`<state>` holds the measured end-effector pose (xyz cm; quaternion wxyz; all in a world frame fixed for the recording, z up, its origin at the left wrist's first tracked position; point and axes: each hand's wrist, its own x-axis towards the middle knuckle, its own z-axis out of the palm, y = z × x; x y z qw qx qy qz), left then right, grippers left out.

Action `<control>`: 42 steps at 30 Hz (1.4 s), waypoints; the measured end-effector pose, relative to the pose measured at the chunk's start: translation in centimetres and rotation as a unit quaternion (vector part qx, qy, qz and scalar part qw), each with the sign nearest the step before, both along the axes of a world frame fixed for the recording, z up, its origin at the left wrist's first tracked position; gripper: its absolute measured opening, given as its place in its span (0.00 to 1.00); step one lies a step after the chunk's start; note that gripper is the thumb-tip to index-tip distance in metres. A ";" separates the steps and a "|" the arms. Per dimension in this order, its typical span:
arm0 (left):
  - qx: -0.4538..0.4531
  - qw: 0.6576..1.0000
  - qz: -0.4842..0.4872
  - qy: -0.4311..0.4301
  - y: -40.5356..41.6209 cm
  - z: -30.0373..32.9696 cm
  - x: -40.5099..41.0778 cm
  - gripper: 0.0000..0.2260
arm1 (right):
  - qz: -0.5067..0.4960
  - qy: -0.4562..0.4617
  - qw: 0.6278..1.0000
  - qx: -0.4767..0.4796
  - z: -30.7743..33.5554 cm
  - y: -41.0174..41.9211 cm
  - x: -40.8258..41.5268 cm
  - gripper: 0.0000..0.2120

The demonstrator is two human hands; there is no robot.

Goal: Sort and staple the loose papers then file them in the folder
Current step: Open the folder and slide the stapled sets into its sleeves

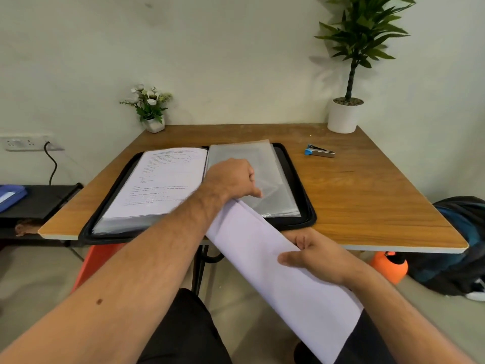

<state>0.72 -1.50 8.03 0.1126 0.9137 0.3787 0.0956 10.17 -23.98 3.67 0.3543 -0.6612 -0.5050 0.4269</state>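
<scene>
A: Where are the papers?

B: Lower centre of the frame, a white bundle slanting from the lower right up to the folder, which lies open on the table. The top end reaches the bottom edge of the clear sleeve on the right-hand page.

A: And the hands?

B: The right hand pinches the bundle partway down, thumb on top, fingers curled underneath. The left hand sits at the sleeve's lower edge with fingers curled; it looks to be holding the sleeve mouth or the papers' top end, but I can't tell which.

A: What could go wrong?

B: The bundle bows along its length. If it's pushed while the sleeve mouth isn't held open, the leading corners will likely catch and crease. The sheets could also fan apart if the pinch slackens; I can't see a staple from here.

A: The stapler?

B: Upper right of centre, on the table, well apart from both hands.
</scene>
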 end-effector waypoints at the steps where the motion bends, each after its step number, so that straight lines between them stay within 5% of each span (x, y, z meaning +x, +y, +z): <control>1: -0.014 1.000 0.004 -0.027 0.2 -0.2 -0.1 0.16 | -0.009 0.023 1.000 -0.004 -0.2 -0.3 0.2 0.11; 4: -0.070 0.992 0.002 -0.104 0.9 0.0 -0.6 0.14 | -0.023 0.093 0.995 -0.002 -1.0 -0.9 1.1 0.10; 8: -0.023 0.992 0.004 -0.124 0.7 -0.2 -0.5 0.11 | -0.068 0.154 0.986 -0.002 -1.6 -1.2 2.7 0.11; 16: 0.044 0.995 -0.067 -0.066 -1.9 -1.7 0.3 0.11 | -0.194 0.106 0.974 -0.038 1.3 3.9 -0.5 0.11; 20: 0.057 0.992 -0.059 -0.096 -3.0 -2.4 0.2 0.11 | -0.233 0.326 0.914 -0.069 1.2 4.3 -2.6 0.13; 23: 0.050 0.989 -0.058 -0.128 -2.9 -2.2 -0.2 0.12 | -0.120 0.468 0.875 -0.031 0.2 3.5 -4.7 0.23; 27: 0.034 0.989 -0.066 -0.129 -2.5 -3.0 -0.7 0.12 | -0.114 0.422 0.899 -0.033 -0.7 4.8 -6.6 0.31; 31: 0.008 0.987 -0.071 -0.142 -2.3 -3.3 -0.9 0.12 | -0.244 0.349 0.904 -0.041 -0.6 6.2 -5.5 0.20; 35: 0.006 0.982 -0.066 -0.174 -2.4 -2.9 -1.1 0.13 | -0.349 0.370 0.861 -0.028 -0.4 6.9 -3.8 0.11; 42: -0.028 0.979 -0.051 -0.198 -2.7 -3.3 -1.4 0.12 | -0.154 0.408 0.900 -0.022 -0.4 5.1 -7.9 0.28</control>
